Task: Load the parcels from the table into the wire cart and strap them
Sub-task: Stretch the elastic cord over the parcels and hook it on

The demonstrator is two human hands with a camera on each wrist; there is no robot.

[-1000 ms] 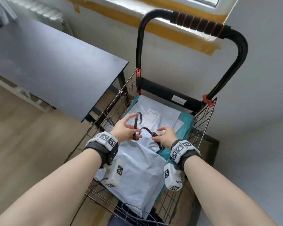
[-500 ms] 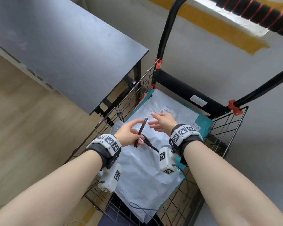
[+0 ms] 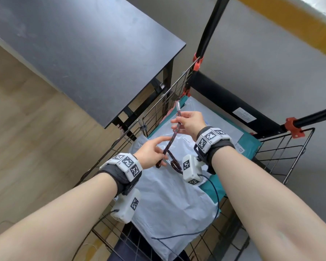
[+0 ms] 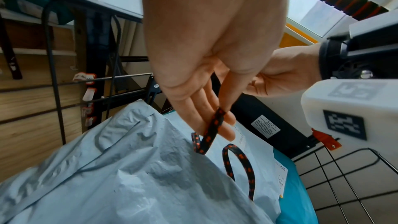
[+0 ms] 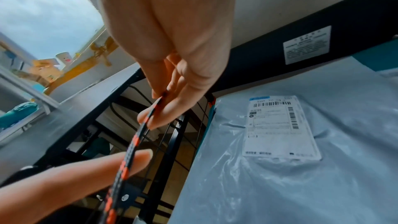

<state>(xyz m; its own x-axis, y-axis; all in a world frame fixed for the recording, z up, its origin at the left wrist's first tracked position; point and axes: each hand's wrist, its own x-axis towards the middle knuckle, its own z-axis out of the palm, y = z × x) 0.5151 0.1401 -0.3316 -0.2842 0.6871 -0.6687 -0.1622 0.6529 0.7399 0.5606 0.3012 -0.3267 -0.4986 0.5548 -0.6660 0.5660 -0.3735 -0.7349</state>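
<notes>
A black strap with orange dots runs between both hands above the wire cart. My right hand pinches its upper part just below a metal end piece, close to the cart's left rim. My left hand pinches the strap lower down, index finger stretched out; the rest of the strap loops down onto a grey mailer. In the cart also lie a second grey mailer with a label and a teal parcel. The right wrist view shows the strap taut between right fingertips and the left hand.
A dark table stands to the left, its corner next to the cart's left side. The cart's black handle posts rise at the far end against a grey wall. Wooden floor lies on the left. Thin cables hang from my wrist cameras over the cart.
My right hand, open over the parcels half a second ago, now pinches the strap's upper part and has lifted it toward the cart's left rim. My left hand still holds the strap.
</notes>
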